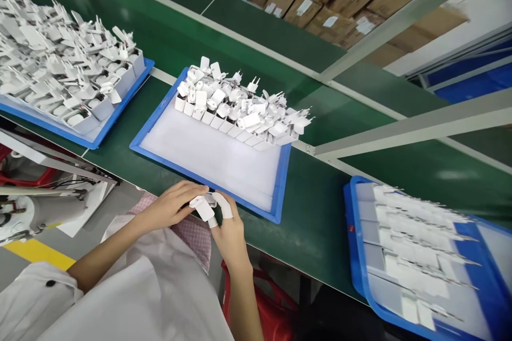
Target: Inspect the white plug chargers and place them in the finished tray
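Close to my body, at the front edge of the green bench, both hands meet around one white power adapter point(203, 208), its cover flap hanging to the front. My left hand point(172, 206) closes on its left side, fingertips on top. From the right, my right hand point(232, 232) pinches it between thumb and forefinger, both in white finger cots. The adapter's inside is mostly hidden by the fingers. Just beyond lies a blue tray point(138, 141) with a white liner; along its back stand rows of open white adapter housings point(240, 109) with plug ends sticking up.
A fuller blue tray point(120, 112) of similar adapters stands at left. On the right, a blue bin point(354, 234) holds neat rows of white adapters point(412, 245). Cardboard boxes point(304, 5) line the shelf behind a slanting metal post point(416, 122). A red stool point(276, 298) is below the bench.
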Demonstrator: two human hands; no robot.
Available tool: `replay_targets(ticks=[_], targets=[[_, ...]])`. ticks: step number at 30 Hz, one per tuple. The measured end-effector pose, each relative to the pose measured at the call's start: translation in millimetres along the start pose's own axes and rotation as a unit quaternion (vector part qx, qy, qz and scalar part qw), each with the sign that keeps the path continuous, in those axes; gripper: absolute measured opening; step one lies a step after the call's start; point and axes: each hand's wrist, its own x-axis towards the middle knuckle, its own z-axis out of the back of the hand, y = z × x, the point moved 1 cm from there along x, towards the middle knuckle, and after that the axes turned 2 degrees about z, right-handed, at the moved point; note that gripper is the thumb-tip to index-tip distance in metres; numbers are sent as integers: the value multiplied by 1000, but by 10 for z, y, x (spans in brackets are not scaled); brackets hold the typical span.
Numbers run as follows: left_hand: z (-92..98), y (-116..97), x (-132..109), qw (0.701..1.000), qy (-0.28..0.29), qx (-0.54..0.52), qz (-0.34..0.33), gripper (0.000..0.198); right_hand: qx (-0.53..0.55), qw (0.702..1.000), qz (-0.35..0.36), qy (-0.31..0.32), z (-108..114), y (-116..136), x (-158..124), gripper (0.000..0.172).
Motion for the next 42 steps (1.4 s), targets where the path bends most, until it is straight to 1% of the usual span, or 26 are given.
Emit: replay_targets(ticks=[1,5,7,8,9,11,12,14,16,18,22,24,26,29,33,37,42], targets=[[12,11,-3,1000,0,13,-7,39,0,1000,-2,-1,33,4,-45,41],[33,9,29,999,-33,29,-14,27,-10,1000,-11,26,179,67,-174,59],[32,-23,50,998,-30,53,-16,27,-17,1000,13,22,187,106,-181,67],[30,-41,60,997,-25,73,-19,28,-22,999,36,11,168,120,-167,69],[28,-58,69,995,-18,94,-24,31,-28,998,61,-4,137,128,-142,68],[26,-70,82,992,-2,118,-32,38,-33,993,111,-35,60,118,-78,60],[27,-63,88,993,8,111,-29,42,-28,990,131,-52,27,101,-46,55],[35,-19,96,998,35,50,10,48,-5,985,151,-81,-13,52,2,44],[47,45,102,995,63,-29,68,52,26,985,142,-96,-19,5,18,34],[62,102,108,987,79,-85,109,53,50,986,119,-106,-10,-21,7,28],[93,162,134,976,91,-140,138,47,43,986,102,-123,-2,-13,-30,26],[107,174,153,969,102,-167,151,42,30,989,87,-113,2,-1,-34,23],[118,185,171,962,113,-191,161,38,32,994,56,-85,16,16,-33,21],[120,206,188,954,118,-219,168,33,34,998,34,-40,53,57,-36,26],[101,239,182,947,108,-246,174,31,-14,998,58,1,103,101,-30,32],[82,250,175,939,107,-270,182,31,-71,993,70,62,134,108,5,36],[87,235,192,932,121,-289,182,31,-94,986,100,99,152,115,58,37]])
